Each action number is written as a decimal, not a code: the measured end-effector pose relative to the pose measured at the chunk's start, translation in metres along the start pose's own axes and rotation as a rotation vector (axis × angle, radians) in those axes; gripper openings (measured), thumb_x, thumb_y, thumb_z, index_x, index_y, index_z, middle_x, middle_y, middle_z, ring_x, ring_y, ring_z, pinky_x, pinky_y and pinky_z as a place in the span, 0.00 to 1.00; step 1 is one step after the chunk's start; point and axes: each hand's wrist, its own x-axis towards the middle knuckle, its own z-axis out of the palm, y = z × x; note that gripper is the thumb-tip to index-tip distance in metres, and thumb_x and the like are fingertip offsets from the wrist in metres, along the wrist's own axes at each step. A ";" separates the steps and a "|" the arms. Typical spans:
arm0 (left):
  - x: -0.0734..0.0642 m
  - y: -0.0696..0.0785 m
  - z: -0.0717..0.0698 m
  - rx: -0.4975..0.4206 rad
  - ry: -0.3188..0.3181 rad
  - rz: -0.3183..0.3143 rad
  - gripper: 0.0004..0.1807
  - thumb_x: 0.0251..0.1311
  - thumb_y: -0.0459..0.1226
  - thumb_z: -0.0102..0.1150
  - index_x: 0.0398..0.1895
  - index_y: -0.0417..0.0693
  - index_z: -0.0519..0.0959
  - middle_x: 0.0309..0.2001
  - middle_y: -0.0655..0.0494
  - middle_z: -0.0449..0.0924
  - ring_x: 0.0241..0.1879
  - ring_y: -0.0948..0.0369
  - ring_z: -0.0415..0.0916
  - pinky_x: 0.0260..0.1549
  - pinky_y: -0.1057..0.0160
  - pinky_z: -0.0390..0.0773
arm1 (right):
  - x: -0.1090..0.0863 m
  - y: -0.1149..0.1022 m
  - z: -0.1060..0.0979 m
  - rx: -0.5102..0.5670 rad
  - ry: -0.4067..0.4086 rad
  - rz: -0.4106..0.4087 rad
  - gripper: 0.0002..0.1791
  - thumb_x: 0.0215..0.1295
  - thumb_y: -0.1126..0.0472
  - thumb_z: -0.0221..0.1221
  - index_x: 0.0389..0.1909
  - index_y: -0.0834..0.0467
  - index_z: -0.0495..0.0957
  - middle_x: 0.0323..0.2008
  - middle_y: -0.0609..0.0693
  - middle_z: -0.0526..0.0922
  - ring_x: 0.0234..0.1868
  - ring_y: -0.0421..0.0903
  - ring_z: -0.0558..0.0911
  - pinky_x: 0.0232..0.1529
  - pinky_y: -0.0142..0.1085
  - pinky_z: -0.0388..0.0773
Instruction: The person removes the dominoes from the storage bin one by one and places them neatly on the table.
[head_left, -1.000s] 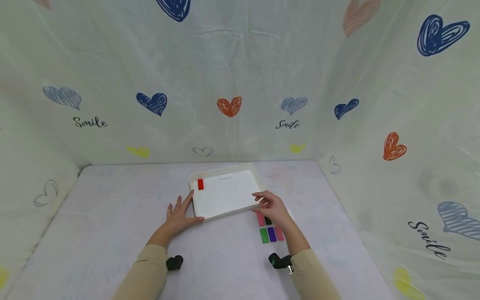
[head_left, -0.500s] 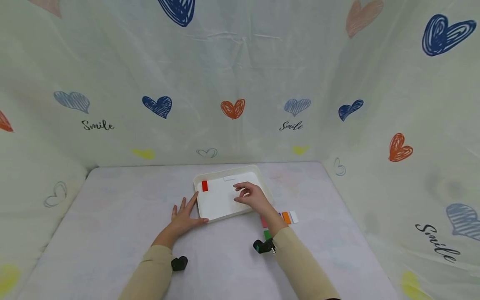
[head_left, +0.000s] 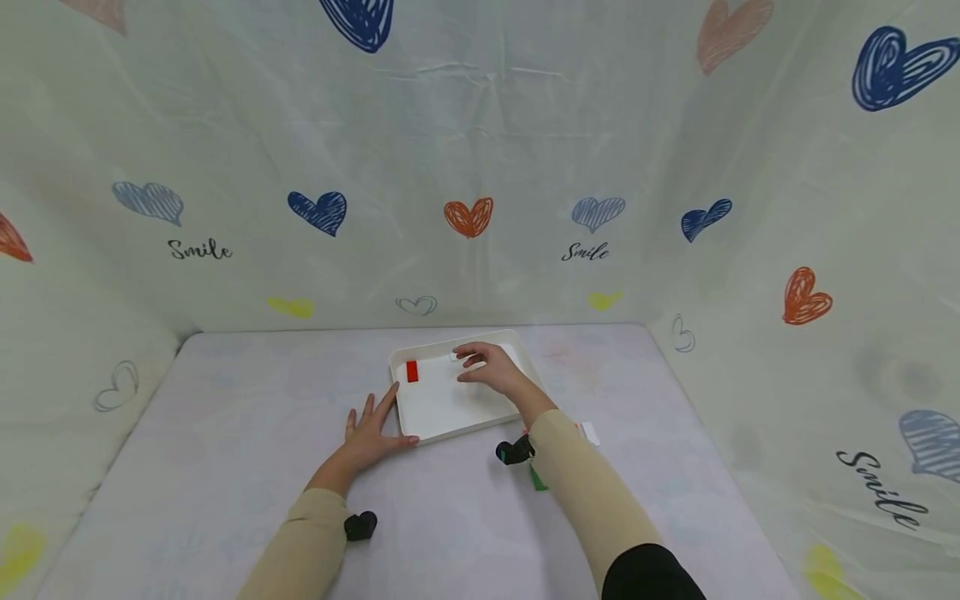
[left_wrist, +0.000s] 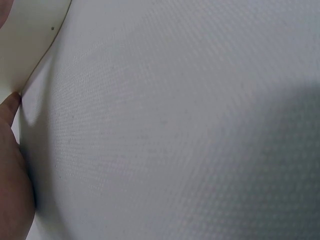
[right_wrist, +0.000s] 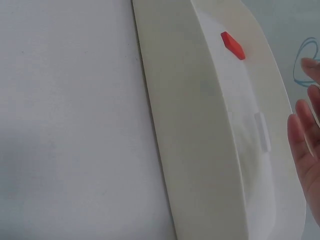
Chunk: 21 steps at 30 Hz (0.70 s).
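A shallow white tray (head_left: 450,408) lies on the table. My left hand (head_left: 367,442) rests at its near-left corner with spread fingers, the index finger at the left side and the thumb at the front edge; the left wrist view shows part of this hand (left_wrist: 14,185) against the tray wall (left_wrist: 30,45). Over the tray's back part hangs my right hand (head_left: 491,369), thumb and fingers apart, nothing visible between them. Its fingers partly cover a small white block (head_left: 453,357) (right_wrist: 262,132). A red block (head_left: 412,372) (right_wrist: 233,46) lies in the tray's back-left corner.
Right of the tray's front edge, a green block (head_left: 538,477) and a white block (head_left: 590,433) show beside my right sleeve (head_left: 592,492), which hides other coloured blocks. A patterned curtain (head_left: 480,125) stands behind the table (head_left: 450,517).
My right hand has moved left and away from me, from the tray's right front edge to above the white block inside. The left hand stays at the tray; the view has shifted slightly.
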 end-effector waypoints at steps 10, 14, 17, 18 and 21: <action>0.001 -0.002 0.002 0.008 -0.001 -0.001 0.62 0.46 0.55 0.73 0.79 0.53 0.44 0.76 0.42 0.47 0.74 0.41 0.28 0.67 0.39 0.23 | 0.020 0.006 -0.004 -0.105 -0.018 0.109 0.28 0.55 0.70 0.69 0.59 0.57 0.78 0.56 0.49 0.79 0.58 0.49 0.74 0.59 0.42 0.73; 0.001 -0.003 0.004 0.013 0.003 -0.001 0.62 0.46 0.55 0.73 0.79 0.53 0.44 0.76 0.42 0.47 0.75 0.41 0.28 0.67 0.38 0.23 | 0.025 0.012 -0.004 -0.140 -0.027 0.138 0.28 0.53 0.68 0.71 0.58 0.56 0.78 0.59 0.49 0.78 0.63 0.51 0.71 0.63 0.43 0.69; 0.001 -0.003 0.003 0.016 0.012 -0.003 0.62 0.46 0.55 0.73 0.79 0.53 0.44 0.76 0.42 0.47 0.75 0.41 0.28 0.67 0.38 0.23 | 0.028 0.016 -0.003 -0.152 -0.024 0.148 0.28 0.52 0.67 0.72 0.57 0.54 0.80 0.61 0.50 0.76 0.65 0.52 0.69 0.65 0.46 0.66; 0.001 -0.003 0.003 0.018 0.014 -0.003 0.62 0.46 0.55 0.73 0.79 0.53 0.44 0.76 0.42 0.47 0.75 0.41 0.28 0.67 0.38 0.23 | 0.029 0.016 -0.003 -0.157 -0.022 0.151 0.28 0.51 0.67 0.72 0.56 0.54 0.80 0.62 0.50 0.75 0.66 0.53 0.68 0.65 0.47 0.65; 0.000 -0.003 0.002 0.020 0.013 -0.010 0.62 0.46 0.55 0.73 0.79 0.53 0.44 0.76 0.41 0.47 0.75 0.41 0.28 0.67 0.38 0.23 | 0.032 0.017 -0.001 -0.187 -0.017 0.154 0.28 0.51 0.66 0.72 0.56 0.53 0.80 0.63 0.51 0.74 0.68 0.53 0.65 0.68 0.48 0.61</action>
